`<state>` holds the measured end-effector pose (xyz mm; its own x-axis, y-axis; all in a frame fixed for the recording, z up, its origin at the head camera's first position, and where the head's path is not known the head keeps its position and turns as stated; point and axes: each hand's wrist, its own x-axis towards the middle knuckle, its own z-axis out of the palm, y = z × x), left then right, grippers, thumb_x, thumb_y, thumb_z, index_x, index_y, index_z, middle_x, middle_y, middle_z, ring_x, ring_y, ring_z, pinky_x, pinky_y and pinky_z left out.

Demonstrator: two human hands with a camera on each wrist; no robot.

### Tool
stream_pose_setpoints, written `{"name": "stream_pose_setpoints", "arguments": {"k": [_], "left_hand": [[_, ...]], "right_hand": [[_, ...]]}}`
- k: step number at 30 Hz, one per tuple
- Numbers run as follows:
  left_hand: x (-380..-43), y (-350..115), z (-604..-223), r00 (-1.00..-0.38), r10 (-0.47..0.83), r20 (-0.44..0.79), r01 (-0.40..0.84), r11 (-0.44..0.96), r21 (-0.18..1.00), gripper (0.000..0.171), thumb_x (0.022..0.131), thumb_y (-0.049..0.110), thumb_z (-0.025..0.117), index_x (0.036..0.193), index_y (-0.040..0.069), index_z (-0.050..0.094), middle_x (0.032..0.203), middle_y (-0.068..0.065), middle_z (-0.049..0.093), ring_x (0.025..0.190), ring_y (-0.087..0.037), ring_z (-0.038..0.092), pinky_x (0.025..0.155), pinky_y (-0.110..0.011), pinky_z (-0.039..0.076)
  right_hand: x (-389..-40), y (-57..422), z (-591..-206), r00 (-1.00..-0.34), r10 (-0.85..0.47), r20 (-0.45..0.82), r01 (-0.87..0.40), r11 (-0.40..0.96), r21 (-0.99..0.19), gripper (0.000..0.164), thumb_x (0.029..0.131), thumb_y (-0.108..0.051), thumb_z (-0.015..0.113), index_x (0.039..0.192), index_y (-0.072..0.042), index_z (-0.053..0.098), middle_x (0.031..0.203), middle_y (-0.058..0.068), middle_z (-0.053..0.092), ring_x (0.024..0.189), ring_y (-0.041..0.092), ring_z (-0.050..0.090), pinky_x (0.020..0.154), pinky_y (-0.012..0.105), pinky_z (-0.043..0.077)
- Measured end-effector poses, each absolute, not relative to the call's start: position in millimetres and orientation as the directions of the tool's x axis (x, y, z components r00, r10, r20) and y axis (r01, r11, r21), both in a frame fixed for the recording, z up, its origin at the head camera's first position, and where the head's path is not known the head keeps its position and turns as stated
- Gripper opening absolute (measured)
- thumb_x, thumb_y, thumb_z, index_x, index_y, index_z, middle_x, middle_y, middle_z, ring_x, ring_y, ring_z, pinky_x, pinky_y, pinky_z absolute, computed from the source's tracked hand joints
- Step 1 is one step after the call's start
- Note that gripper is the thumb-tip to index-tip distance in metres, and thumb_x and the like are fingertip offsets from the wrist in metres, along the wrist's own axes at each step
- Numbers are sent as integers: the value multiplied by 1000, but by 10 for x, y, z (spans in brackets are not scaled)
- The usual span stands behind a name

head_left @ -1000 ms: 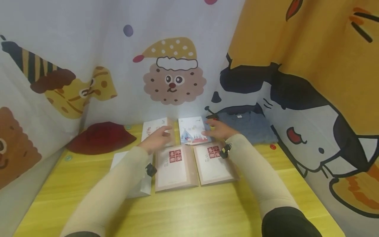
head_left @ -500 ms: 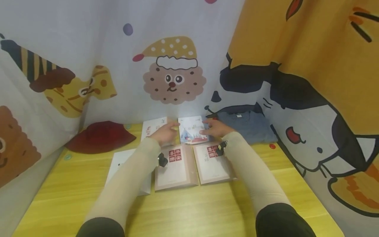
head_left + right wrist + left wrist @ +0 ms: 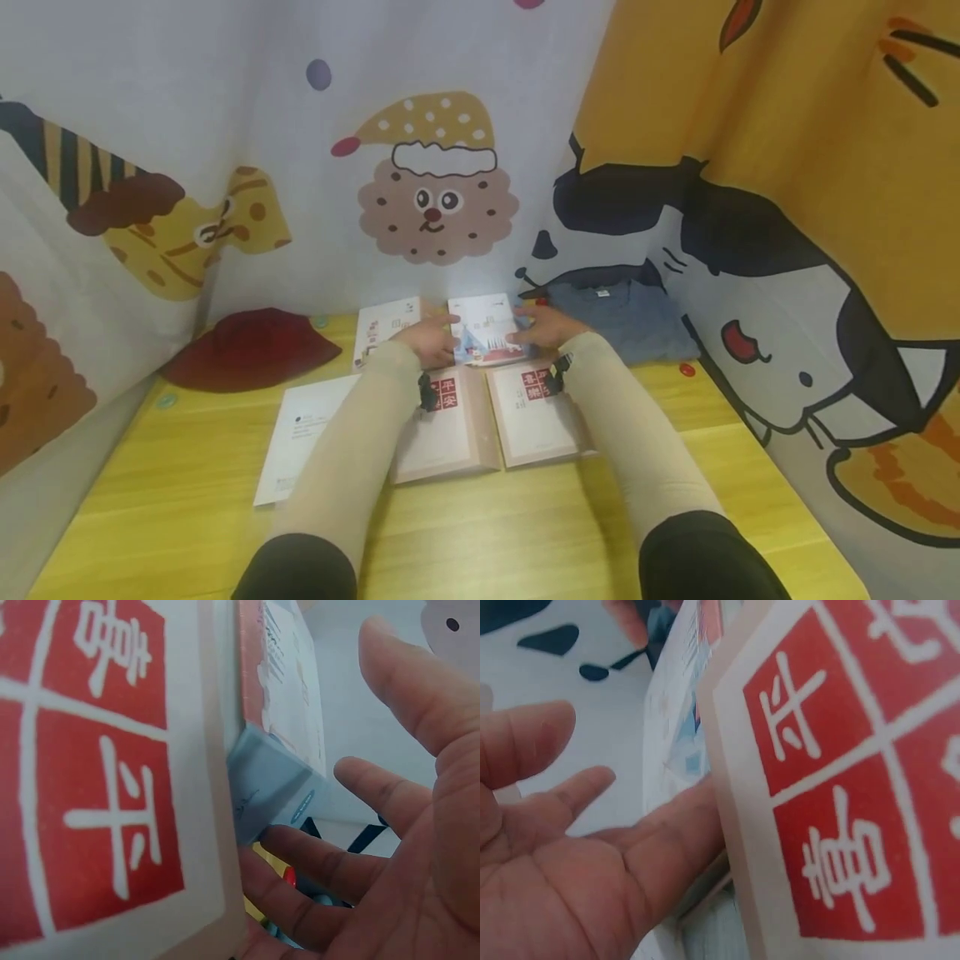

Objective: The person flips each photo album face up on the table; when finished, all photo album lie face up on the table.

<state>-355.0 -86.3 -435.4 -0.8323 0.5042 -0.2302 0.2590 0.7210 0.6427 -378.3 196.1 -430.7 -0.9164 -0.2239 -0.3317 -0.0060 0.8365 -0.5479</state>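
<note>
We see a thick, box-like item [image 3: 483, 327], white on top with a blue tent picture and pale blue down one side, lying face up toward the back of the yellow table [image 3: 495, 533].

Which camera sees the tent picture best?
The head view: the tent picture shows nearly whole between the left hand and right hand. The left wrist view shows a steep, partly covered slice; the right wrist view a slanted, unclear part.

White booklet [image 3: 486, 327], patterned blue and red (table [image 3: 487, 533] yellow, wood-grained).
</note>
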Motion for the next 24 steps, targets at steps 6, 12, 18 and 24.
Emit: {"name": "stream_pose_setpoints", "arguments": {"k": [6, 12, 18, 24], "left_hand": [[-3471, -783, -4295, -845, 391, -363, -220, 364, 905, 77, 102, -1, 52, 169, 10, 17, 165, -24, 37, 127, -36, 59, 100, -44, 56], [-3494, -751, -4306, -809, 404, -427, -368, 218, 904, 73, 106, 2, 49, 170, 12, 14, 167, -26, 30, 138, -37, 52, 111, -45, 51], [-3519, -697, -4329, -793, 418, -443, -428, 136, 894, 72, 107, 0, 45, 170, 11, 11, 167, -28, 29, 149, -42, 43, 123, -51, 39], [-3561, -667, -4394, -777, 466, -423, -441, 77, 894, 71, 108, 0, 41, 170, 11, 7, 164, -27, 37, 150, -42, 41, 126, -50, 35]], "right_hand": [[-3789, 1945, -4314, -914, -230, -335, -8, 835, -550, 86, 93, -53, 75, 164, -22, 39, 171, 14, 33, 157, 41, 31, 128, 62, 23], [-3802, 1915, -4319, -917, -217, -335, -2, 842, -539, 86, 92, -46, 78, 165, -21, 38, 172, 14, 31, 156, 41, 32, 129, 60, 23], [-3825, 1894, -4348, -923, -194, -332, 7, 855, -518, 87, 91, -42, 81, 165, -23, 39, 170, 14, 36, 154, 40, 37, 128, 60, 26], [-3819, 1878, -4338, -928, -186, -324, 6, 861, -509, 87, 91, -38, 82, 164, -22, 39, 169, 14, 38, 153, 39, 39, 128, 59, 28]]}}
